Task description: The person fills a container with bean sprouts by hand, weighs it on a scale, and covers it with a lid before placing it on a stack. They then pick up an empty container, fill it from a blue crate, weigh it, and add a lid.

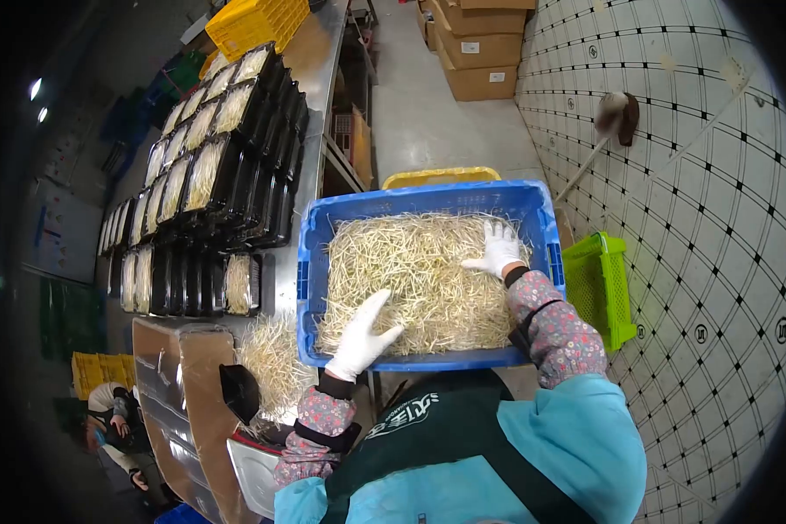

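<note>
A heap of pale, thin bean sprouts (424, 275) is being held in a blue rectangular plastic crate (313, 262), whose long axis is running from 9 to 3 o'clock across the view. The white-gloved left hand (362, 336) is being rested on the heap at about 7 o'clock, fingers spread open and pointing toward 1 o'clock, with nothing gripped. The white-gloved right hand (498, 249) is being laid flat, fingers open, on the sprouts at 2 o'clock, near the far wall. Black plastic trays filled with sprouts (210, 170) are being kept stacked at 10 o'clock from the crate, nearer the left hand.
</note>
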### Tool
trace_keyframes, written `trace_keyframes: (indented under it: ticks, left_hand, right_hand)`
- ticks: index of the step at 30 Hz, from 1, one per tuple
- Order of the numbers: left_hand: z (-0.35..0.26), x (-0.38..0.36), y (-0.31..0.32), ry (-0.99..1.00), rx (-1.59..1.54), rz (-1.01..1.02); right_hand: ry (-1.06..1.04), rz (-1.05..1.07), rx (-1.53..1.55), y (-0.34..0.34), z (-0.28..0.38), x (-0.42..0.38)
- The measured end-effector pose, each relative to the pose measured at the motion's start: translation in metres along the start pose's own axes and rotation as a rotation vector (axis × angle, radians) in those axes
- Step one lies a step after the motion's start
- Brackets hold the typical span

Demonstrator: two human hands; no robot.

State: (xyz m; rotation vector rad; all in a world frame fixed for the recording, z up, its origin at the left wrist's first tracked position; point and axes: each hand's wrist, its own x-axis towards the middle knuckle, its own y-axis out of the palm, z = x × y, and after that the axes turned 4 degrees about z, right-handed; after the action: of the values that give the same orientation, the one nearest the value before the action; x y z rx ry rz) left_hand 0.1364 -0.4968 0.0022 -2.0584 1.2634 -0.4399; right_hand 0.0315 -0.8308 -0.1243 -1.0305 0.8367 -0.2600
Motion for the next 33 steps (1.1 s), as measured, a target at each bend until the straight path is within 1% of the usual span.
trace_keyframes:
  ticks: [1,3,4,6,8,10,12,14,16,17,18,20,22,23,24,26,28,29,30,32,33]
  left_hand:
    - [0.001,0.004,0.002,-0.036,-0.063,-0.024]
    - [0.006,0.007,0.001,-0.079,-0.078,-0.048]
    - [0.011,0.005,0.001,-0.117,-0.105,-0.075]
    - [0.032,-0.007,0.003,-0.169,-0.127,-0.114]
    - [0.044,-0.019,-0.005,-0.282,-0.191,-0.179]
    - [0.048,-0.030,-0.014,-0.363,-0.271,-0.256]
    - [0.069,-0.044,-0.020,-0.394,-0.328,-0.321]
    - [0.066,-0.049,-0.034,-0.441,-0.510,-0.413]
    - [0.067,-0.051,-0.052,-0.431,-0.558,-0.476]
    - [0.072,-0.050,-0.058,-0.411,-0.614,-0.500]
    - [0.070,-0.044,-0.066,-0.388,-0.613,-0.531]
    - [0.075,-0.029,-0.073,-0.352,-0.618,-0.571]
    - [0.064,-0.005,-0.077,-0.309,-0.593,-0.565]
    - [0.060,0.005,-0.079,-0.275,-0.569,-0.570]
    - [0.061,0.013,-0.079,-0.248,-0.560,-0.528]
    - [0.064,0.024,-0.082,-0.176,-0.412,-0.426]
    - [0.078,0.037,-0.083,-0.163,-0.161,-0.299]
    - [0.093,0.044,-0.076,-0.131,-0.159,-0.256]
    - [0.107,0.053,-0.067,-0.097,-0.156,-0.212]
    - [0.110,0.074,-0.047,-0.028,-0.019,-0.187]
    - [0.116,0.083,-0.036,0.021,0.150,-0.157]
  right_hand:
    - [-0.006,0.001,0.010,-0.004,0.011,0.006]
    - [0.205,0.110,0.063,-0.012,0.030,0.018]
    - [0.197,0.113,0.068,-0.008,0.031,0.025]
    - [0.298,0.187,0.131,0.007,0.032,0.037]
    - [0.285,0.189,0.129,0.025,0.021,0.057]
    - [0.235,0.244,0.186,0.031,0.006,0.070]
    - [0.146,0.173,0.171,0.029,-0.010,0.071]
    - [0.064,0.153,0.263,0.005,-0.019,0.062]
    - [-0.226,0.160,0.660,-0.019,-0.023,0.048]
    - [-0.246,0.125,0.699,-0.058,0.002,0.014]
    - [-0.382,0.063,0.663,-0.076,0.016,0.001]
    - [-0.606,0.027,0.579,-0.094,0.058,-0.015]
    - [-0.676,0.043,0.277,-0.113,0.111,-0.040]
    - [-0.808,-0.006,0.230,-0.088,0.123,-0.026]
    - [-0.766,0.085,0.125,-0.097,0.136,-0.036]
    - [-0.657,0.032,0.057,-0.093,0.143,-0.037]
    - [-0.598,-0.038,0.184,-0.084,0.128,-0.025]
    - [-0.487,-0.028,0.228,-0.079,0.124,-0.026]
    - [-0.476,-0.029,0.228,-0.070,0.126,-0.026]
    - [-0.394,-0.099,0.283,-0.036,0.134,-0.018]
    - [-0.448,-0.228,0.201,-0.009,0.140,-0.019]
